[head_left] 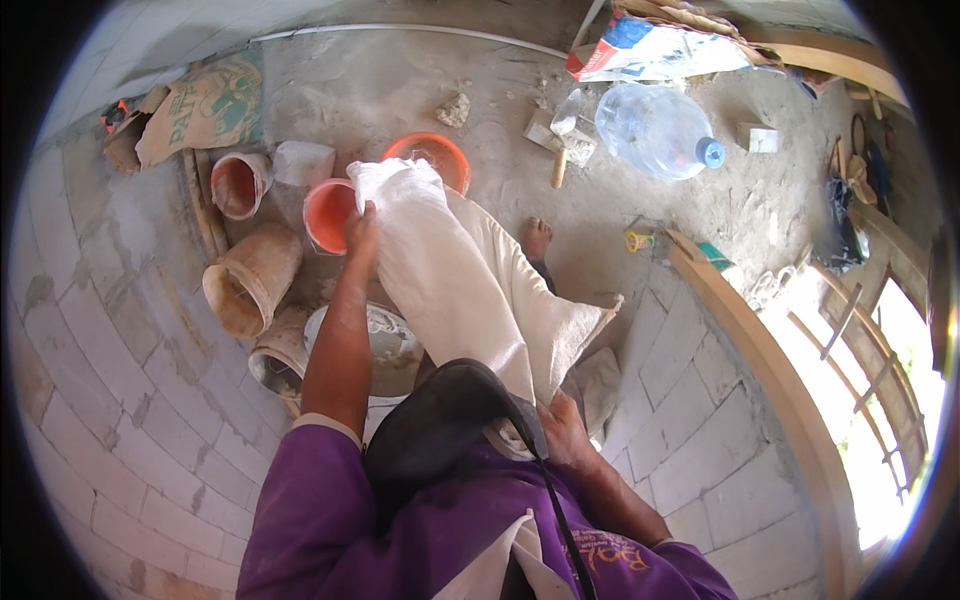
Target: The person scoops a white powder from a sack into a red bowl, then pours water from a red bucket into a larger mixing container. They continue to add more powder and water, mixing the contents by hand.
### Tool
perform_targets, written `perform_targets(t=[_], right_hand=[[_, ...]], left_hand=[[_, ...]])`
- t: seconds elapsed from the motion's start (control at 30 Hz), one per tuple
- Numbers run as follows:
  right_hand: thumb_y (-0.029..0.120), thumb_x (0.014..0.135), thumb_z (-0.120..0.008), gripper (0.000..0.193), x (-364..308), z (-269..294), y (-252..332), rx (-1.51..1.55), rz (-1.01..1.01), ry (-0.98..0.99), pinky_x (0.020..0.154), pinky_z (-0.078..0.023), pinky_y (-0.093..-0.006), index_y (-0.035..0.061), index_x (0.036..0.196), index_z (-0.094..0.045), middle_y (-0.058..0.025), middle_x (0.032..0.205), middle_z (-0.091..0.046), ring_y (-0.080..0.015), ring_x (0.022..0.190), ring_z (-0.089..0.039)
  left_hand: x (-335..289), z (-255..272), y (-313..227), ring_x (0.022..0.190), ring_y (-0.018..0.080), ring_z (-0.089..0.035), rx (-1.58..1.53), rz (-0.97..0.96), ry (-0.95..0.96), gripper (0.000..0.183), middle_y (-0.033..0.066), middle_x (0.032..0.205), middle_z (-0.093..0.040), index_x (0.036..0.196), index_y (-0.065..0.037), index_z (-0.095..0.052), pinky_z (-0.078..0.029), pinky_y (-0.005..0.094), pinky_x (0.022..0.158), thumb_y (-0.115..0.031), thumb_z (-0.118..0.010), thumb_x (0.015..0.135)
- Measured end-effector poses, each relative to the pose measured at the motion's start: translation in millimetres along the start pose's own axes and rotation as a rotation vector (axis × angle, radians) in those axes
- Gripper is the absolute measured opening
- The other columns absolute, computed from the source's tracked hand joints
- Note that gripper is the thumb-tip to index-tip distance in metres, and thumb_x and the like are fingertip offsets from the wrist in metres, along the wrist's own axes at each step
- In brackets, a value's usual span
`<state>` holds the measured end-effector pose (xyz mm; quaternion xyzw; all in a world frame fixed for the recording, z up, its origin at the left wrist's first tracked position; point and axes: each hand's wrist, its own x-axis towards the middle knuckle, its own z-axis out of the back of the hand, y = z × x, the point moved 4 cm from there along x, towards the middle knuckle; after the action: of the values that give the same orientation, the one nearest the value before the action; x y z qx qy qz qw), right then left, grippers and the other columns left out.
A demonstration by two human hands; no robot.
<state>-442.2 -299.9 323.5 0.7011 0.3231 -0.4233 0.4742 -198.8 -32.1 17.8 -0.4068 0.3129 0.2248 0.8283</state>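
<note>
A large white woven sack (445, 270) is stretched out in front of my body, running from the middle of the room back toward my waist. My left hand (363, 238) has its fingers closed on the sack's far left edge. Close to my body, my right hand (567, 432) is closed on the near end of the sack, with its fingertips partly hidden. An orange bucket (328, 215) sits just left of my left hand. Behind the sack's far end is an orange basin (440, 150), partly covered by it.
Mortar-stained buckets (253, 280) line the left block wall. A mortar-smeared tub (395, 345) is below my left forearm. On the floor ahead lie a trowel (558, 168), a clear water jug (655, 130) and a small block (757, 138). A wooden frame (775, 400) edges the right wall.
</note>
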Motion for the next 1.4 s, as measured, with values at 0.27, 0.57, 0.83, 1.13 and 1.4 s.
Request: perform_targets(t=[0.27,0.57,0.83,1.13,1.4], right_hand=[[0.015,0.093,-0.049,0.032,0.0,18.2,1.0,-0.064,0.129,-0.004,0.086,-0.045,-0.0295,-0.0055,0.118,-0.053,-0.0113,0.108,-0.063,-0.0161,0.099,-0.057],[0.014,0.092,-0.051,0.032,10.6,29.8,12.2,-0.354,0.071,0.085,0.084,-0.046,-0.0291,-0.0043,0.117,-0.054,-0.0110,0.109,-0.062,-0.0161,0.097,-0.058],[0.014,0.091,-0.052,0.032,15.2,24.6,34.1,-0.627,0.105,0.122,0.084,-0.046,-0.0301,-0.0041,0.117,-0.055,-0.0117,0.109,-0.062,-0.0179,0.097,-0.058],[0.015,0.090,-0.053,0.032,19.1,17.0,51.5,-0.736,0.109,0.113,0.084,-0.046,-0.0311,-0.0038,0.116,-0.056,-0.0126,0.109,-0.062,-0.0198,0.098,-0.059],[0.015,0.090,-0.054,0.032,13.2,11.3,68.7,-0.822,0.123,0.110,0.084,-0.047,-0.0321,-0.0036,0.115,-0.056,-0.0133,0.108,-0.062,-0.0215,0.098,-0.059]], left_hand=[[-44.0,-70.0,-30.3,0.088,0.0469,-0.058,0.214,-0.125,-0.078,0.035,0.0277,0.086,-0.062,0.099,-0.002,-0.059,-0.045,0.0512,0.078,-0.034,-0.050,0.092],[-86.5,-104.6,-34.9,0.073,0.0407,-0.061,0.091,-0.221,-0.251,0.020,0.0207,0.074,-0.062,0.093,-0.004,-0.052,-0.047,0.0500,0.066,-0.023,-0.054,0.090],[-94.8,-98.4,-63.5,0.083,0.0344,-0.063,-0.057,-0.174,-0.227,0.013,0.0182,0.084,-0.062,0.094,-0.003,-0.054,-0.049,0.0435,0.075,-0.008,-0.051,0.082],[-103.2,-75.4,-80.6,0.092,0.0365,-0.061,-0.220,-0.103,-0.133,0.021,0.0186,0.096,-0.063,0.099,-0.004,-0.060,-0.047,0.0461,0.080,-0.011,-0.047,0.084],[-90.9,-63.5,-98.0,0.082,0.0284,-0.060,-0.014,-0.216,-0.293,0.014,0.0126,0.087,-0.058,0.091,-0.004,-0.056,-0.049,0.0376,0.071,-0.009,-0.055,0.079]])
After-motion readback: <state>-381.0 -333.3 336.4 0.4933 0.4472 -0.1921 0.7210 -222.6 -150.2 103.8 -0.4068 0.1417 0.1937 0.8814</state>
